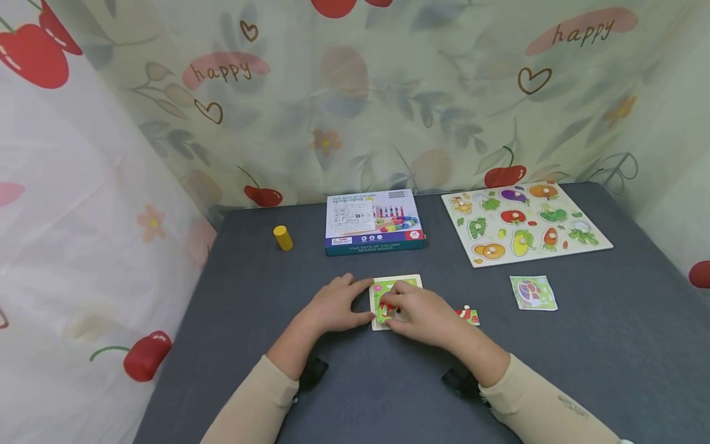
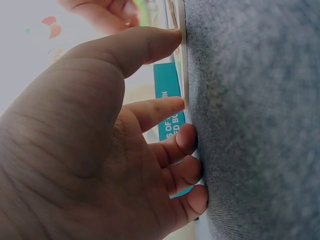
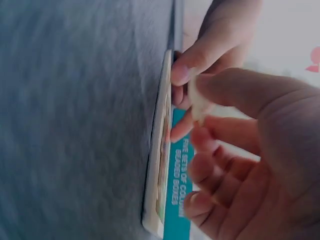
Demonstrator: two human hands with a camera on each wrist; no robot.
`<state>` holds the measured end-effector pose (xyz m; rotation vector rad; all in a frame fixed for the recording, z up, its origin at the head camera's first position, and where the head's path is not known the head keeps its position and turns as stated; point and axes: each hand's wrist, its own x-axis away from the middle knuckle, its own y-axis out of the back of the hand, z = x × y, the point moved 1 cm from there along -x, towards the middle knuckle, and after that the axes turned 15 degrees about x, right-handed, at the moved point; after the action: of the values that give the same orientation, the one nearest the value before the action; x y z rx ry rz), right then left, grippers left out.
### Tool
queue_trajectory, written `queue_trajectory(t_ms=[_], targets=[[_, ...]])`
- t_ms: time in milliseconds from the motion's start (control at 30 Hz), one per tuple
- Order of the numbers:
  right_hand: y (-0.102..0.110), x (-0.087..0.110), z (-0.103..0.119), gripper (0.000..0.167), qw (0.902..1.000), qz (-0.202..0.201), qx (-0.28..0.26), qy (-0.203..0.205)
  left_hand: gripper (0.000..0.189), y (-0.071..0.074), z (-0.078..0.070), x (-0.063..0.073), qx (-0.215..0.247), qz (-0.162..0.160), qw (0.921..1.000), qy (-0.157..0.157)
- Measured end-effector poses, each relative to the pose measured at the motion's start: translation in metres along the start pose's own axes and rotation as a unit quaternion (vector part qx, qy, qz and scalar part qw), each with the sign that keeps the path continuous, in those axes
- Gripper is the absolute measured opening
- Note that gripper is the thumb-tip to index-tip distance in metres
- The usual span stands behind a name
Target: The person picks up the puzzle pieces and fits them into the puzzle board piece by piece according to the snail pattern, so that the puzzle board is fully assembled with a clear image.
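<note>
A small puzzle board (image 1: 418,280) with a pale rim and a green picture lies flat on the table. My left hand (image 1: 335,305) rests at its left side, the thumb and index fingertips touching the board's edge, as the left wrist view also shows. Over the board, my right hand (image 1: 421,313) pinches a small pale-edged puzzle piece (image 3: 198,102) between thumb and index finger, held slightly above the board. The piece's printed face is mostly hidden by the fingers. Beside my right wrist lies a green and red puzzle piece (image 1: 470,316), partly covered by the hand.
A boxed bead set (image 1: 374,222) lies behind the puzzle board, with a yellow cylinder (image 1: 283,238) to its left. At the back right is a large vegetable puzzle board (image 1: 532,222). A square picture card (image 1: 534,293) lies in front of that on the dark table (image 1: 249,271).
</note>
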<state>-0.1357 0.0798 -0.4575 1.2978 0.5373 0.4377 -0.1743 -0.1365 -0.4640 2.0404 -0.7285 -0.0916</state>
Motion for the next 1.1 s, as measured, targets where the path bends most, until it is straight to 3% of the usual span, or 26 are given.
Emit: queue_trajectory(t_ms=[233, 767, 1100], targets=[[-0.010, 0.000, 0.002, 0.038, 0.9998, 0.010, 0.017, -0.002, 0.075, 0.001, -0.001, 0.001, 0.003, 0.001, 1.0000, -0.002], [-0.015, -0.001, 0.005, 0.043, 0.9982, 0.015, 0.019, -0.055, 0.075, 0.002, -0.003, 0.001, 0.009, -0.001, 1.0000, 0.004], [-0.015, -0.002, 0.005, 0.039, 0.9987, 0.019, 0.020, -0.044, 0.077, 0.001, 0.000, -0.001, 0.004, 0.004, 1.0000, 0.007]])
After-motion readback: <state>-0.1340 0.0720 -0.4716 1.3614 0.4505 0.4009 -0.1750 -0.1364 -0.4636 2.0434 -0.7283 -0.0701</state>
